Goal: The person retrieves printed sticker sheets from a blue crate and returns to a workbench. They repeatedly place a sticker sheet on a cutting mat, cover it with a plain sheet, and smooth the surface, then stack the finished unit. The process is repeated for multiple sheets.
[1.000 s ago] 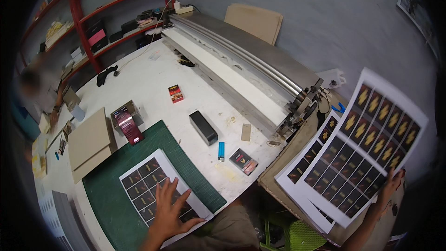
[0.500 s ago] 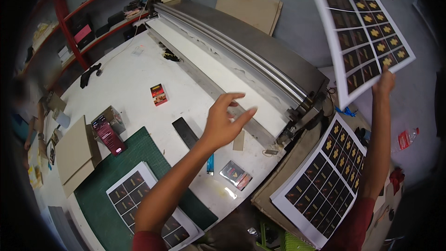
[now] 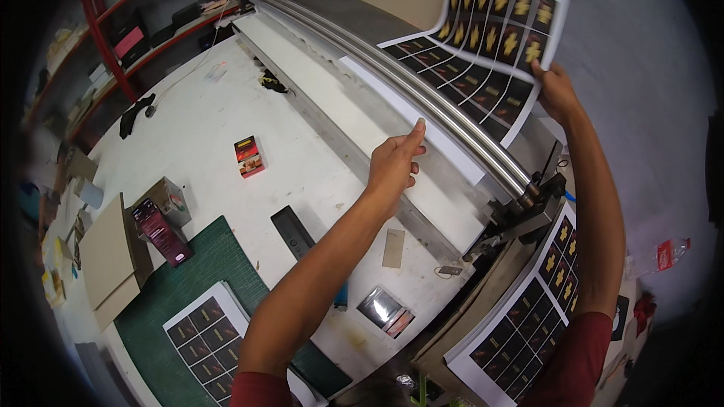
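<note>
A large printed sheet (image 3: 492,92), with dark panels and gold cross shapes, bends up above the long roller machine (image 3: 339,38). My right hand (image 3: 556,92) grips its right edge. The sheet passes at the steel rollers (image 3: 452,132), and a white strip of paper shows on their near side. Over that strip is my left hand (image 3: 396,166), one digit stretched out and the others half curled, with nothing visible in it. I cannot tell whether its tip touches the paper. Similar sheets lie in a stack (image 3: 520,339) beside my right forearm.
Another printed stack (image 3: 204,339) lies on the green cutting mat (image 3: 226,264). The white table also holds a phone (image 3: 161,232), a small red-black box (image 3: 248,157), a black bar-shaped device (image 3: 292,232) and a grey card (image 3: 393,249). Red shelves (image 3: 113,53) and a co-worker stand at left.
My right hand has brought the sheet left and down from the upper right to the rollers. My left hand has moved slightly right and up, its fingers curling more.
</note>
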